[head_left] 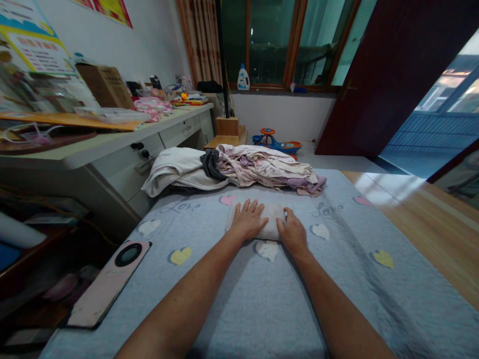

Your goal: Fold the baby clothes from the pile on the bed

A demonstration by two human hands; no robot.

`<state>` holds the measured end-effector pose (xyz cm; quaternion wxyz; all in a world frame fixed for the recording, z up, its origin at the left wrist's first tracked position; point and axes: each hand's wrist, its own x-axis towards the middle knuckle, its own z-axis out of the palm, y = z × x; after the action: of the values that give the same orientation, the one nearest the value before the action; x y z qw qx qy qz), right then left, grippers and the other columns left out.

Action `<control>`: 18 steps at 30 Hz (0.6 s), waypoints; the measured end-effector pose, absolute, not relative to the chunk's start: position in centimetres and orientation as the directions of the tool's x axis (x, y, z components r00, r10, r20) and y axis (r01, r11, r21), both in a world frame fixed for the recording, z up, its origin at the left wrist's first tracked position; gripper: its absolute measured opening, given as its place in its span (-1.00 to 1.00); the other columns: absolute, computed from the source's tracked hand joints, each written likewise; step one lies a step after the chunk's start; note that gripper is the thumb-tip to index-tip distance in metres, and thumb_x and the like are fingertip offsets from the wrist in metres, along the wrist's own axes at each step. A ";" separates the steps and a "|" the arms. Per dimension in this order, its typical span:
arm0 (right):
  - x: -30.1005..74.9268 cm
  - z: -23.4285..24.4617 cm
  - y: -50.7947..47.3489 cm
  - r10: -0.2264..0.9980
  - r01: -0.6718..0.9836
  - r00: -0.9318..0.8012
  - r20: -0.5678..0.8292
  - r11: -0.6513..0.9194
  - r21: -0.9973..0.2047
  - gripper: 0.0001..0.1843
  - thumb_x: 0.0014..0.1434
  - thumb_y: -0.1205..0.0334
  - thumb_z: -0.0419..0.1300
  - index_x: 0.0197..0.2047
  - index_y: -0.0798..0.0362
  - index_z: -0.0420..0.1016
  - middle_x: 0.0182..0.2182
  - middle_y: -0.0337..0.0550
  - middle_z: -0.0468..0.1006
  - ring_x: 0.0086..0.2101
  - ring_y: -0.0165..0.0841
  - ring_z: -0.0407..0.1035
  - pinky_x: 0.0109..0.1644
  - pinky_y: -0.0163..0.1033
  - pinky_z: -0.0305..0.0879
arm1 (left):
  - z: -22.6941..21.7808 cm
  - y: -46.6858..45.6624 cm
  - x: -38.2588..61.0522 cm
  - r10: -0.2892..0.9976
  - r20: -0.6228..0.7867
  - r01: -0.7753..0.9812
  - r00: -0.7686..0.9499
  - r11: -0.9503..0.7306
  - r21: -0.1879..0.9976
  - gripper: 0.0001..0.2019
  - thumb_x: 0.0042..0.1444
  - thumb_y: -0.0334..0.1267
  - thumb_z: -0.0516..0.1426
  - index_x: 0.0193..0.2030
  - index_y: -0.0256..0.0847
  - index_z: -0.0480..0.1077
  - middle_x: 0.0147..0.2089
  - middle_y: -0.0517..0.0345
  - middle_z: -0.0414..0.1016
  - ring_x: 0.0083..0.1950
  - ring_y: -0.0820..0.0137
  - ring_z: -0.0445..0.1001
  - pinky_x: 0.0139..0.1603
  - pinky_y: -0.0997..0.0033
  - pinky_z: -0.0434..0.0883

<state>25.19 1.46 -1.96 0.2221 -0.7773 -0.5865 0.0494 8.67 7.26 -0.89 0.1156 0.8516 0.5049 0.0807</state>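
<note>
A folded light grey, ribbed-looking cloth [271, 228] lies flat near the middle of the bed. Resting on its left part, my left hand [248, 219] is open with the fingers spread. My right hand [294, 232] is at the cloth's right edge, thumb and fingers apart and slightly curled. Just beyond both hands, a heap of clothes [262, 167] in pinks and creams sits along the far side of the bed, with a white garment [179, 167] and a dark grey piece [212, 164] at its left.
The bedsheet [239, 309] is blue-grey with hearts. A pink phone-shaped panel [108, 284] lies at the bed's left edge. A cluttered desk [86, 144] stands left. Beyond the bed are a ride-on toy [279, 143], a detergent bottle [243, 79] and a dark door [377, 75].
</note>
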 end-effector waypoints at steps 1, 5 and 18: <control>25.3 -2.1 1.5 0.933 0.894 0.301 0.196 -0.204 -0.399 -0.54 0.36 0.16 0.05 0.26 0.15 0.26 -0.06 0.07 0.57 -0.10 -0.19 0.44 -0.06 -0.21 0.22 | -0.9 7.3 8.7 0.884 0.014 0.847 0.468 -0.453 0.277 -0.38 0.33 0.11 -0.07 0.45 -0.05 0.13 0.53 -0.01 0.00 0.54 -0.02 -0.16 0.44 -0.31 -0.19; 25.9 -2.8 1.8 0.926 0.908 0.264 0.271 -0.144 -0.393 -0.55 0.33 0.17 0.06 0.21 0.20 0.32 -0.10 0.07 0.56 -0.11 -0.18 0.38 0.00 -0.19 0.20 | -1.0 7.2 8.9 0.898 0.032 0.859 0.439 -0.430 0.279 -0.37 0.30 0.15 -0.06 0.45 0.00 0.14 0.53 0.02 0.00 0.54 -0.07 -0.17 0.43 -0.35 -0.21; 26.0 -3.4 2.1 0.910 0.926 0.277 0.307 -0.169 -0.337 -0.59 0.27 0.29 0.04 0.16 0.20 0.38 0.01 0.10 0.49 0.00 -0.12 0.29 0.07 -0.15 0.13 | -1.6 7.3 9.1 0.916 0.035 0.871 0.400 -0.392 0.296 -0.35 0.28 0.17 -0.06 0.46 0.04 0.12 0.53 0.02 -0.01 0.53 -0.15 -0.20 0.35 -0.52 -0.22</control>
<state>25.99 2.05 -3.45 0.2337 -0.7642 -0.6009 -0.0170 9.12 7.25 -1.56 0.1160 0.8287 0.5389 0.0966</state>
